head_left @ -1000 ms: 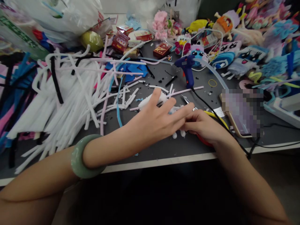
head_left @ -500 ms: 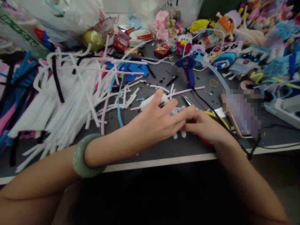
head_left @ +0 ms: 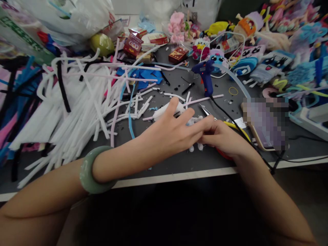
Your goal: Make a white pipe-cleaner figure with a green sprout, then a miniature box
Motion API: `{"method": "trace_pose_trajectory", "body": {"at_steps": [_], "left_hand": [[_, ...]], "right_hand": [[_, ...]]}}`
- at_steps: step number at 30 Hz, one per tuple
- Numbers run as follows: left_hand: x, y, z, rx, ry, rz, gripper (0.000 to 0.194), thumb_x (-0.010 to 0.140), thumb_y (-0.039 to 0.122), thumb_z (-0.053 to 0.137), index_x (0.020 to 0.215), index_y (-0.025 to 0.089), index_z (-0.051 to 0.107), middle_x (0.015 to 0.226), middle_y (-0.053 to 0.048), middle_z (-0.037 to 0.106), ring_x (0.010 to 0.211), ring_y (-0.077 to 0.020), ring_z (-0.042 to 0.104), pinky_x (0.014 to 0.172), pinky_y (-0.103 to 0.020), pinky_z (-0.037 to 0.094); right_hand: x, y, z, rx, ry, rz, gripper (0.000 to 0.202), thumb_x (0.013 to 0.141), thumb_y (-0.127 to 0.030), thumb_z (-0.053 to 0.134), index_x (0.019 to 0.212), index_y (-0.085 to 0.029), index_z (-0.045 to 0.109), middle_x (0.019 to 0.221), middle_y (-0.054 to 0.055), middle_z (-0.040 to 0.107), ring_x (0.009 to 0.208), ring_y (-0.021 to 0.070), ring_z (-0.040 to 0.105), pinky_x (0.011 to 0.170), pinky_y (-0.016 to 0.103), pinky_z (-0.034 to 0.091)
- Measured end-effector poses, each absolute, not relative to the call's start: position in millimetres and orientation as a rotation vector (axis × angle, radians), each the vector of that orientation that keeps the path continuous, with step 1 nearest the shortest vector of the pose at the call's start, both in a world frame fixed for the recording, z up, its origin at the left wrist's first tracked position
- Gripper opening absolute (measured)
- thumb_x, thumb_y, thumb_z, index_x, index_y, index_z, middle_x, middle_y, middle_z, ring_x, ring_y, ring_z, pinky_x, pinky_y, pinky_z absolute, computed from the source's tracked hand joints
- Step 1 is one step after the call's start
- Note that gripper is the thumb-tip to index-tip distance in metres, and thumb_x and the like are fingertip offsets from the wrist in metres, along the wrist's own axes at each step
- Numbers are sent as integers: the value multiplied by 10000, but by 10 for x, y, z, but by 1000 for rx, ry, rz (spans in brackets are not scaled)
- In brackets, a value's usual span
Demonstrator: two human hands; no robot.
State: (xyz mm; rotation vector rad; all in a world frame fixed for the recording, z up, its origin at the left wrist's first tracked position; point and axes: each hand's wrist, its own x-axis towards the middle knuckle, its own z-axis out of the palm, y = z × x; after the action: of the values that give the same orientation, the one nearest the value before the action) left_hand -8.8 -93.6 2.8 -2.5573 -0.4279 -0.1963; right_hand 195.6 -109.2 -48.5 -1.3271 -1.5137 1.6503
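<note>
My left hand (head_left: 174, 130), with a green bangle (head_left: 93, 171) on its wrist, is curled over a white fuzzy pipe-cleaner piece (head_left: 164, 111). Small white rounded ends (head_left: 200, 147) show below its fingers. The fingertips of my right hand (head_left: 222, 136) meet those of my left and are pinched together at the piece's right side. Most of the piece, and the exact grip on it, is hidden behind the fingers. Pointed metal blades (head_left: 205, 110) stick out beyond my hands, and a red handle (head_left: 224, 154) shows under my right hand.
White pipe cleaners (head_left: 74, 109) cover the table's left side. A blue glue gun (head_left: 207, 77) stands beyond my hands, its black cord running past my right wrist. A phone (head_left: 266, 126) lies at right. Fuzzy dolls (head_left: 271, 65) crowd the back right; red boxes (head_left: 178, 54) sit behind.
Hardly anything differs. My fingertips have shifted very slightly where the two hands meet; the table things stay put.
</note>
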Motion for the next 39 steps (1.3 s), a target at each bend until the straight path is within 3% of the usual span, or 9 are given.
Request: {"method": "trace_pose_trajectory", "body": {"at_steps": [6, 13, 21, 27, 33, 39], "left_hand": [[-90, -940, 54, -2518, -413, -181, 306, 979, 158, 419, 1153, 206, 667, 1402, -55, 540, 999, -256, 617, 890, -577, 522], [-111, -894, 70, -2548, -441, -223, 298, 971, 179, 464, 1210, 213, 641, 1443, -70, 522, 1037, -261, 624, 906, -529, 497], [-143, -862, 124, -2563, -451, -199, 295, 967, 172, 458, 1198, 203, 639, 1491, -111, 477, 1054, -276, 636, 905, -522, 487], [-132, -880, 137, -2560, -449, -200, 288, 969, 195, 461, 1197, 199, 637, 1487, -103, 476, 1087, -297, 619, 923, -532, 477], [-136, -894, 102, -2495, -387, -228, 287, 968, 199, 467, 1203, 198, 633, 1478, -88, 470, 1125, -300, 583, 955, -552, 464], [-132, -931, 40, -2442, -393, -250, 332, 987, 175, 404, 1273, 230, 565, 1511, -51, 434, 1185, -291, 538, 973, -607, 489]], "right_hand": [[1954, -1094, -472, -1337, -1519, 1651, 60, 702, -168, 640, 647, -174, 662, 618, -17, 621, 604, 116, 531, 594, 264, 388], [1929, -1100, -362, -1443, -1577, 1599, 102, 717, -207, 627, 627, -176, 664, 546, -35, 538, 514, 88, 394, 499, 261, 266], [1982, -1127, -207, -1494, -1858, 1475, 173, 796, -305, 627, 679, -187, 678, 603, -17, 556, 576, 120, 447, 563, 289, 323], [2004, -1174, -139, -1618, -1934, 1079, 295, 763, -449, 716, 912, -195, 718, 624, -18, 562, 564, 128, 442, 523, 288, 305], [1887, -1195, -243, -1502, -1855, 924, 256, 741, -398, 732, 840, -187, 625, 690, -8, 562, 613, 134, 474, 565, 283, 353], [1846, -1196, -293, -1442, -1776, 951, 158, 730, -246, 666, 861, -182, 607, 754, 6, 589, 691, 153, 515, 631, 291, 409]]}}
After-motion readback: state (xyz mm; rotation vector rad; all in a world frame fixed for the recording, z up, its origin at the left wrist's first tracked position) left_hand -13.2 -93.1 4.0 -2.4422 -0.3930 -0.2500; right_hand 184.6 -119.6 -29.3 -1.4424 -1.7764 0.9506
